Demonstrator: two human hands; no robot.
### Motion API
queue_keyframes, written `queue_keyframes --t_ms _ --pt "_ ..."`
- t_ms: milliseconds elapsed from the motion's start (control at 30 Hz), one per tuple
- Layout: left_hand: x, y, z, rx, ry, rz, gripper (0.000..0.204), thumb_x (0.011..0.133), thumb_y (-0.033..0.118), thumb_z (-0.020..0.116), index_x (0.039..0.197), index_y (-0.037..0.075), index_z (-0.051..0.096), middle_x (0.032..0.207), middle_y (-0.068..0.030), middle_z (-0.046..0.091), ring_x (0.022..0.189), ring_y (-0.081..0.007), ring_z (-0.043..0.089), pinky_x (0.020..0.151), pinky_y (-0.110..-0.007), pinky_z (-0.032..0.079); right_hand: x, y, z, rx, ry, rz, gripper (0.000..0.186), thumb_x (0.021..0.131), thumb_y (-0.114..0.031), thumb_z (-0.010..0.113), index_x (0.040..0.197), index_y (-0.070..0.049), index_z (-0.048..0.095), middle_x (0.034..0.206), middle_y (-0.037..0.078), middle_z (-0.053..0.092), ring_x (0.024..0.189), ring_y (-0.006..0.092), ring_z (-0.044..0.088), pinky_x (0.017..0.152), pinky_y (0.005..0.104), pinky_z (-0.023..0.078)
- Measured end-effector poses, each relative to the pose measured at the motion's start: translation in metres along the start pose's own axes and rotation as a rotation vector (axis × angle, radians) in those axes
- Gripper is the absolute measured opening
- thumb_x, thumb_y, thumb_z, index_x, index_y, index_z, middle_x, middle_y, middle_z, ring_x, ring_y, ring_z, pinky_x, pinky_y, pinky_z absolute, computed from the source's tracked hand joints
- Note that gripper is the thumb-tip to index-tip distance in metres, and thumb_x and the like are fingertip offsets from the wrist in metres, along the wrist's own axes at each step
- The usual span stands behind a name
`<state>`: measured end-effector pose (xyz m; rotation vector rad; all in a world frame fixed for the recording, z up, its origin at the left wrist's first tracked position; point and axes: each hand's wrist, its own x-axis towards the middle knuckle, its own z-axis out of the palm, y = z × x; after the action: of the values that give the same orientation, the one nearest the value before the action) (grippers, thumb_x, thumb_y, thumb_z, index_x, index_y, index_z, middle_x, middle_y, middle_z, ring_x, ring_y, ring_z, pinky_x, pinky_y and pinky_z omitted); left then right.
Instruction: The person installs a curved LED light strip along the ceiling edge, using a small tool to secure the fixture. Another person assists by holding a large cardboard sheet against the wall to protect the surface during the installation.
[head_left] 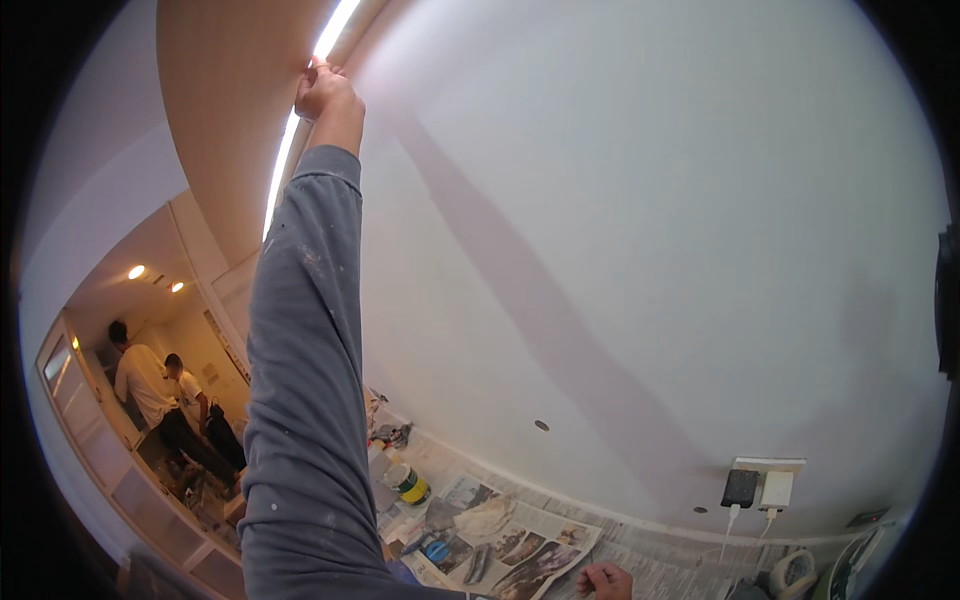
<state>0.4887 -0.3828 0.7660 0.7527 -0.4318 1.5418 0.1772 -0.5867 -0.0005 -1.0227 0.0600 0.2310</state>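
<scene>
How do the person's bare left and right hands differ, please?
The left hand is raised at the glowing white light strip, while the right hand is low, at the picture's bottom edge. The left hand's grey fabric sleeve shows; the right hand's does not. Both are bare.

Light strip up top v. bright, blown out; pale wall w/ long soft diag. shadow. Far room warm, dimmer, 2 ceiling lights glaring. Fisheye: edges bent, corners blk. Far ppl a bit soft.
</scene>
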Motion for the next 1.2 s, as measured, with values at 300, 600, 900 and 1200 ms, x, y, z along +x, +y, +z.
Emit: queue_keyframes --t_ms 300,600,900,1200 --pt "-0.001 0.005 -0.008 0.061 -0.084 0.045 0.012 0.099 0.007 0.067 0.101 -0.004 0.070 0.094 -0.0127 0.074 0.072 -0.0171 0.074 0.070 -0.024 0.066 -0.001 -0.004 0.006 -0.011 0.012 0.024 0.028 0.099 -0.028 0.067 0.095 -0.002 0.073 0.080 0.004 0.069 0.069 0.0146 0.061 0.066 0.0310 0.050" --pt "-0.024 0.016 0.000 -0.002 -0.033 -0.089 0.015 0.101 0.006 0.062 0.111 -0.003 0.067 0.100 -0.0103 0.073 0.084 -0.0170 0.073 0.075 -0.025 0.063 0.000 0.002 0.004 0.007 0.020 0.010 0.028 0.099 -0.030 0.067 0.095 -0.002 0.073 0.079 0.004 0.069 0.069 0.0136 0.061 0.065 0.0304 0.050" --pt "-0.048 0.045 0.016 -0.060 0.077 -0.330 0.017 0.098 0.015 0.067 0.112 0.006 0.069 0.107 -0.0048 0.072 0.094 -0.0152 0.070 0.079 -0.031 0.057 -0.003 0.003 -0.005 0.001 0.018 -0.018 0.030 0.100 -0.030 0.066 0.093 -0.002 0.072 0.078 0.004 0.069 0.068 0.0125 0.060 0.064 0.0292 0.050" --pt "-0.010 0.022 0.022 -0.283 0.160 -0.471 0.022 0.096 0.023 0.071 0.111 0.006 0.069 0.116 -0.0070 0.071 0.110 -0.0187 0.067 0.097 -0.038 0.052 -0.008 -0.008 -0.022 -0.051 0.095 -0.040 0.033 0.103 -0.031 0.062 0.091 -0.002 0.071 0.077 0.005 0.068 0.068 0.0134 0.061 0.065 0.0297 0.050"
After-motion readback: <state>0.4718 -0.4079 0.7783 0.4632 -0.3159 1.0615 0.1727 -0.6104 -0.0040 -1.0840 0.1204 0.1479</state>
